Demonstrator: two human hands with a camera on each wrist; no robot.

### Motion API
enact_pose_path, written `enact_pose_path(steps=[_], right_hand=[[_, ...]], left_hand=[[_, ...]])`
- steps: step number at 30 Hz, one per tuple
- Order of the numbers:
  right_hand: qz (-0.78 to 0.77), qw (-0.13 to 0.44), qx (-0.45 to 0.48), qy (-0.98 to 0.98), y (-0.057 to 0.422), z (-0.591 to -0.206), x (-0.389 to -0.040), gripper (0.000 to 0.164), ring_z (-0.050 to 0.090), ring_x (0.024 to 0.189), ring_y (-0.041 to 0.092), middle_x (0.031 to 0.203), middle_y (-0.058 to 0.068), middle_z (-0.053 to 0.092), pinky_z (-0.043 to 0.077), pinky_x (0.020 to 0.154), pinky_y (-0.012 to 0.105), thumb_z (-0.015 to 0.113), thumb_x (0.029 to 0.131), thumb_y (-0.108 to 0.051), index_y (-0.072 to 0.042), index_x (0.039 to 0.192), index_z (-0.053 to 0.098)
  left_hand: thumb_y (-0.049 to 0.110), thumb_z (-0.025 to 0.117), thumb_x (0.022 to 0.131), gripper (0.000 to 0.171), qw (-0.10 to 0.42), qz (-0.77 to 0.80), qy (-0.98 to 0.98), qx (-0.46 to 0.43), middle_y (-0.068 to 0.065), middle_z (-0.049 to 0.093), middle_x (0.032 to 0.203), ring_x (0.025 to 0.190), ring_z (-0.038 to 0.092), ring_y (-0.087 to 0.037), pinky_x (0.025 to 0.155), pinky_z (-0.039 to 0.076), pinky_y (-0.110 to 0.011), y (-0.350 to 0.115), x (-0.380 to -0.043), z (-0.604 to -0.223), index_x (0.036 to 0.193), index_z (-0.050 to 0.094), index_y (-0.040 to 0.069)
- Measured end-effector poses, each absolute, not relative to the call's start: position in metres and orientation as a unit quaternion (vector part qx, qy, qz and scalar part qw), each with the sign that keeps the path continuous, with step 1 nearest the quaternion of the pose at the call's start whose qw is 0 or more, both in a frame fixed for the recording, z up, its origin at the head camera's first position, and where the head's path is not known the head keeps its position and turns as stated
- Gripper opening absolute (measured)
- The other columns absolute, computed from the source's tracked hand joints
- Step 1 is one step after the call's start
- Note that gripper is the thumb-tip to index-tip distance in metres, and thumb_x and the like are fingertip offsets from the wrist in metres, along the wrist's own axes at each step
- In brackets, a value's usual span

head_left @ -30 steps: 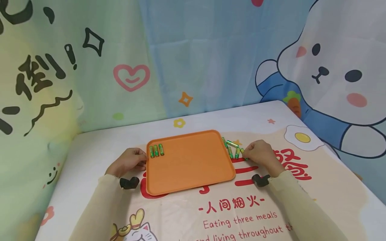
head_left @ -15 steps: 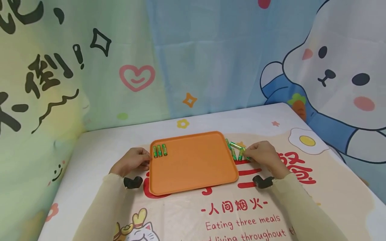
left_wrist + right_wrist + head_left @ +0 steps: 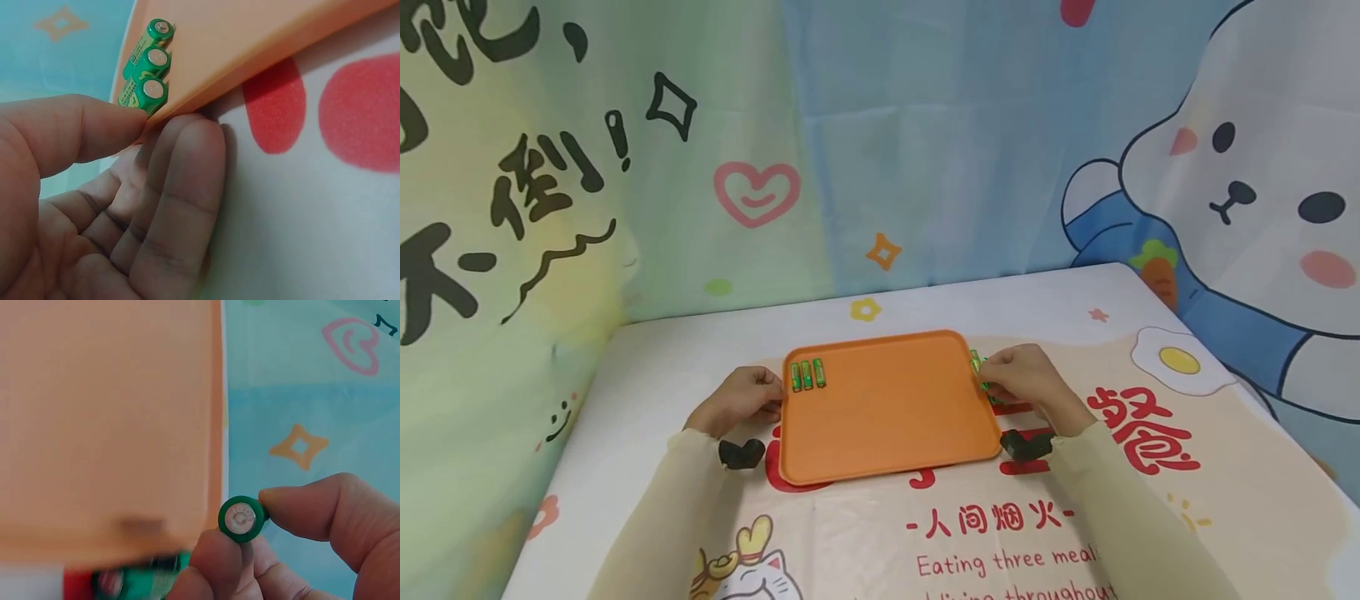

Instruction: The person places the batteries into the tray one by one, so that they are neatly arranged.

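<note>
From 4 o'clock your right hand [image 3: 315,515] reaches in, pinching a green battery [image 3: 240,519] between thumb and fingers, its pale round end facing you at 5 o'clock. You see a pale orange tray [image 3: 112,425] filling 8 to 11 o'clock, and blurred green shapes [image 3: 150,584] near 7. On the blue-green backdrop [image 3: 256,419], an orange star [image 3: 284,450] sits at 3, a pink heart [image 3: 353,344] at 2.
</note>
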State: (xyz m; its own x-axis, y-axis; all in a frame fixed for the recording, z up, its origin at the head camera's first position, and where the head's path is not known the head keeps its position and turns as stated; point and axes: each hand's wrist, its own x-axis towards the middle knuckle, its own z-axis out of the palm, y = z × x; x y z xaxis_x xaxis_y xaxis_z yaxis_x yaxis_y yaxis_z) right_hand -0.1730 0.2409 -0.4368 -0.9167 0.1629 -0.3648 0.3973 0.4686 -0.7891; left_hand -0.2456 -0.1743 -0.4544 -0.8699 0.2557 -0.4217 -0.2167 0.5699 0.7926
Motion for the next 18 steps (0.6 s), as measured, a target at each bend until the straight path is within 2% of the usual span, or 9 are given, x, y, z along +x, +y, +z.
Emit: enact_pose_path(steps=[8, 14, 18], right_hand=[[-0.511, 0.114, 0.127, 0.843, 0.213, -0.436, -0.191, 0.017, 0.062, 0.071, 0.018, 0.075, 0.004, 0.065, 0.055, 0.067, 0.029, 0.07, 0.089, -0.017, -0.001, 0.087, 0.071], [-0.515, 0.113, 0.103, 0.843, 0.193, -0.437, -0.204, 0.017, 0.065, 0.07, 0.016, 0.075, 0.003, 0.067, 0.054, 0.066, 0.026, 0.07, 0.088, -0.018, -0.002, 0.082, 0.071], [-0.527, 0.12, 0.089, 0.837, 0.181, -0.44, -0.212, 0.019, 0.064, 0.068, 0.016, 0.068, 0.003, 0.066, 0.052, 0.065, 0.026, 0.069, 0.087, -0.016, -0.005, 0.073, 0.067]], left_hand=[[0.013, 0.06, 0.098, 0.018, 0.256, 0.457, 0.852, 0.005, -0.012, 0.069, 0.099, 0.079, 0.065, -0.018, 0.074, 0.06, -0.027, -0.174, -0.246, -0.452, 0.108, 0.063, -0.002], [0.012, 0.058, 0.099, 0.017, 0.253, 0.457, 0.853, -0.001, -0.013, 0.069, 0.1, 0.08, 0.064, -0.019, 0.074, 0.06, -0.027, -0.175, -0.246, -0.452, 0.108, 0.063, -0.002], [0.011, 0.058, 0.099, 0.016, 0.251, 0.462, 0.85, -0.003, -0.013, 0.069, 0.099, 0.079, 0.065, -0.019, 0.074, 0.06, -0.027, -0.175, -0.246, -0.452, 0.107, 0.063, -0.002]])
